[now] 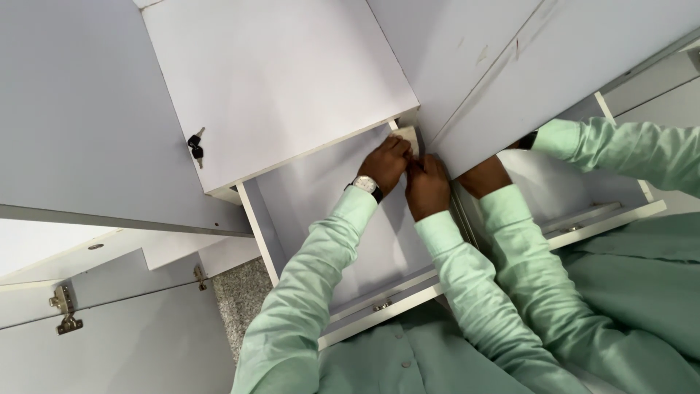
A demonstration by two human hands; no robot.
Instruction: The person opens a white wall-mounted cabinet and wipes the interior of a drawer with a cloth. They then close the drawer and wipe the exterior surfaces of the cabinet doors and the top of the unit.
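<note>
Smooth, matte white drawer, a flat-sided box, stands pulled out. At its far corner the left hand pinches a small pale block; the right hand touches beside it, fingers curled together, both wrists bent forward.

So the drawer is a shallow pale grey-white one, pulled well out from under the cabinet top, with its floor bare where it shows and its front edge nearest the camera. Right at its back right corner there's a small light-coloured block, kind of beige, sitting up against the drawer's side wall where it meets the cabinet. It's mostly covered, so I can't tell its full shape, or whether it's fixed there or loose.
</note>
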